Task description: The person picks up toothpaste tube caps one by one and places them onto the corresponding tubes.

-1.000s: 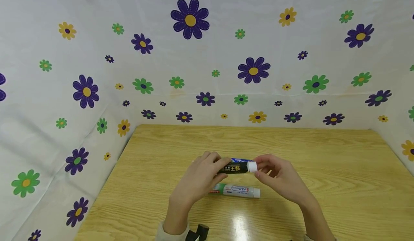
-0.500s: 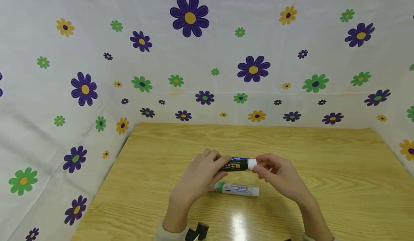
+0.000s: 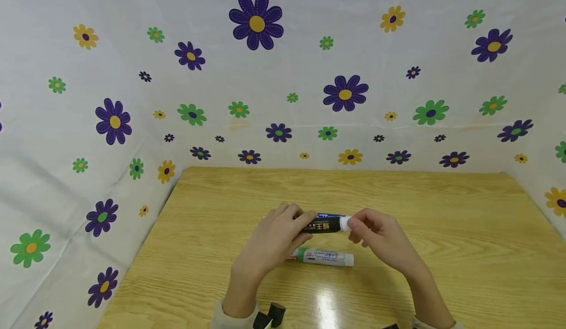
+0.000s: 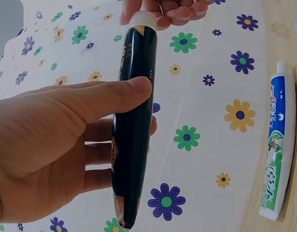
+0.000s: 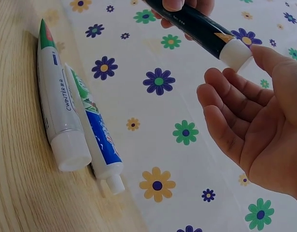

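A black toothpaste tube [image 3: 325, 225] with gold lettering is held above the table by my left hand [image 3: 271, 243]. In the left wrist view its thumb lies across the tube [image 4: 134, 125] and the fingers wrap behind. My right hand [image 3: 384, 238] is at the tube's white cap [image 3: 345, 223], thumb on one side and curled fingers at the other, pinching it. Below them on the table lies a white-and-green toothpaste tube [image 3: 325, 257]. A blue, green and white tube [image 5: 100, 133] lies beyond, mostly hidden behind the black one in the head view.
The wood-grain table [image 3: 464, 231] is bounded at the back and sides by white flower-print cloth [image 3: 300, 73]. Black objects [image 3: 276, 313], perhaps wrist-camera parts, show by the left sleeve.
My right thumb has shifted from the cap's near edge onto the cap, and the right fingers have changed position. The left hand keeps its hold on the black tube. The head view has tilted slightly.
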Tool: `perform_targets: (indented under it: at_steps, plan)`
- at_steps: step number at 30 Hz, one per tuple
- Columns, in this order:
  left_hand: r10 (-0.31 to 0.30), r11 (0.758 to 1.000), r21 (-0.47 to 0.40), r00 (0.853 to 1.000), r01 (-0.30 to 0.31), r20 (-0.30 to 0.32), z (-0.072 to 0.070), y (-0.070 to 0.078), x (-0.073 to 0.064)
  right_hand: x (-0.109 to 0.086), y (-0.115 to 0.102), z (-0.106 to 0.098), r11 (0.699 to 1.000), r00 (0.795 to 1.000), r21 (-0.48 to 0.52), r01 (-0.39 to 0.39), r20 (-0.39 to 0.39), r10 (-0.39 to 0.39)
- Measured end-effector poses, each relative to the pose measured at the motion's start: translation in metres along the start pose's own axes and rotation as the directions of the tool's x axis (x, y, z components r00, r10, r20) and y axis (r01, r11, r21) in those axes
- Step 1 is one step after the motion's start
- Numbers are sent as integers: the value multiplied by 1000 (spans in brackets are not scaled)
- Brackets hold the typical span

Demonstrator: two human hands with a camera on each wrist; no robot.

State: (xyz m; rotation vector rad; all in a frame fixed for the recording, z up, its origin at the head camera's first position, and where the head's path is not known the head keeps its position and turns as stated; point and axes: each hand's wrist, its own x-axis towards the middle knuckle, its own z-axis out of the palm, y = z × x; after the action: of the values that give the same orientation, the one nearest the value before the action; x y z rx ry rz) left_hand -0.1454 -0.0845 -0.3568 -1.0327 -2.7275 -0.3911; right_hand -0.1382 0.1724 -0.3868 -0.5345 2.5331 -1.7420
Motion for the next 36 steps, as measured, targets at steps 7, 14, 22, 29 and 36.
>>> perform_targets:
  at_steps: [7,14,22,29,36]
  plan:
    - [5,1000,2,1000,-5,0,-2,2,0,1,-1,4,1000,1000,31,-4,10,4]
    - [6,1000,2,1000,-6,-5,-2,2,0,2,0,8,999,999,37,-38,25,37]
    - [10,1000,-8,1000,-10,-21,-1,1,-2,0,0,10,997,998,46,-63,29,62]
    - [11,1000,-25,1000,-11,-28,-2,0,-3,0,-1,10,995,996,62,-73,53,70]
    - [-1,999,-40,1000,1,-18,-4,-1,-4,0,-1,10,994,997,81,-78,31,76]
